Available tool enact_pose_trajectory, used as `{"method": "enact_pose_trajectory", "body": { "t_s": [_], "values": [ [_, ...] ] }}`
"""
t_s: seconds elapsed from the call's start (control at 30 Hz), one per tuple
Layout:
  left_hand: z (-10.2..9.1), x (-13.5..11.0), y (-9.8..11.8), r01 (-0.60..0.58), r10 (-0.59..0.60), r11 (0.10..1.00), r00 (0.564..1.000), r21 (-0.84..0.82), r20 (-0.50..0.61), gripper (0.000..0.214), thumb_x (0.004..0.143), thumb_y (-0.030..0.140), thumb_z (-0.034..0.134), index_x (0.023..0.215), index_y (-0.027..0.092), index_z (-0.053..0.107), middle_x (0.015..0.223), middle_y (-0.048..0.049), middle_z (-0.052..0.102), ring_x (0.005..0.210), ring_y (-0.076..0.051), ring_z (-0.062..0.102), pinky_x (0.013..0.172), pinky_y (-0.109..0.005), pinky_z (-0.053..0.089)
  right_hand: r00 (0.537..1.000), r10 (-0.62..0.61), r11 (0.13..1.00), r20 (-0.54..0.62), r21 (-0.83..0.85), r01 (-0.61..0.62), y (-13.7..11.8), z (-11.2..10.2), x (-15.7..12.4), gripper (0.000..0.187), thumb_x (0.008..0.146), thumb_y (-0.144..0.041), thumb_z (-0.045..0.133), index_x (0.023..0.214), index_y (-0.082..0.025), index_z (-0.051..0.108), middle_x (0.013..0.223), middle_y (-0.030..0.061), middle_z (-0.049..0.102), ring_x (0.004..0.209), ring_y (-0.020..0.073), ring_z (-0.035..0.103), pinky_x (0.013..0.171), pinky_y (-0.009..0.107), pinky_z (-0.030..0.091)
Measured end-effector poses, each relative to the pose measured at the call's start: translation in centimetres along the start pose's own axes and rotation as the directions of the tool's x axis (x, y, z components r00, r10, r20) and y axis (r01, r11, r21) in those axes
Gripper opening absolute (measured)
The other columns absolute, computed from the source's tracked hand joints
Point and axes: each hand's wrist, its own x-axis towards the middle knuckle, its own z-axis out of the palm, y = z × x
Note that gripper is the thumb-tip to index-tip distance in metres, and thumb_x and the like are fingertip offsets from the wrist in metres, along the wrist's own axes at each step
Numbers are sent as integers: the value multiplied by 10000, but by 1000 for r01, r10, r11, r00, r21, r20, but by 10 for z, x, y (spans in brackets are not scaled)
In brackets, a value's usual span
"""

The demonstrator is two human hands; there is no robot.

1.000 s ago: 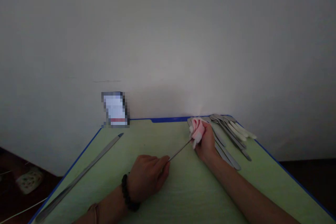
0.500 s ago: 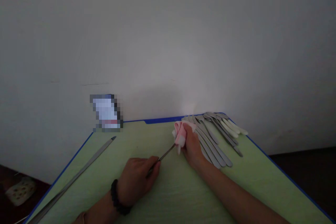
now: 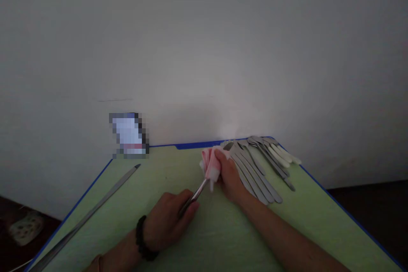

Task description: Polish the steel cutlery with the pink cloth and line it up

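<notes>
My left hand (image 3: 174,216), with a dark band round the wrist, is closed on the handle of a slim metal piece of cutlery (image 3: 199,189). My right hand (image 3: 230,175) grips a folded pink and white cloth (image 3: 211,164), which is wrapped round the cutlery's far part. The cloth covers that part, so I cannot tell whether it is a spoon, fork or knife. Just beyond my right hand, several metal utensils (image 3: 255,180) with flat handles lie side by side on the green table (image 3: 172,170).
Farther right lie more cutlery with dark metal handles (image 3: 277,165) and several pieces with white handles (image 3: 280,156). A long narrow grey strip (image 3: 95,208) runs along the table's left side. A blurred-out phone-like device (image 3: 129,134) stands at the back left, before the wall (image 3: 204,51).
My right hand has slid the cloth left along the cutlery, closer to my left hand. My left hand has shifted slightly right, and the cutlery's handle shows a shinier face.
</notes>
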Motion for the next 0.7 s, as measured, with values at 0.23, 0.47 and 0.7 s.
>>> {"method": "enact_pose_trajectory", "body": {
  "t_s": [0.23, 0.47, 0.7],
  "values": [
    [-5, 0, -3, -15, 40, 966, 995, -258, 91, 382, 966, 413, 271, 705, 202, 455, 555, 47, 413, 475, -116, 424, 509, -239, 315, 988, 51, 973, -149, 231, -15, 1, -9, 20, 426, 722, -621, 576, 662, -201, 541, 413, -62, 429, 332, 84, 350, 302, 211, 216],
    [-9, 4, -5, 51, -36, 932, 998, -358, 49, 404, 948, 450, 285, 652, 204, 407, 527, 71, 315, 444, -97, 347, 472, -233, 248, 995, 81, 992, 52, 95, -86, -1, -2, 6, 490, 630, -661, 653, 633, -193, 508, 444, -56, 453, 359, 76, 388, 317, 188, 268],
    [-8, 12, -3, 136, -120, 930, 990, -342, 68, 434, 928, 497, 301, 624, 200, 390, 531, 66, 302, 465, -93, 305, 475, -236, 226, 990, 54, 997, 129, -67, -46, 12, 13, -13, 525, 661, -692, 601, 572, -197, 451, 414, -58, 410, 341, 72, 360, 319, 200, 271]
  ]
}}
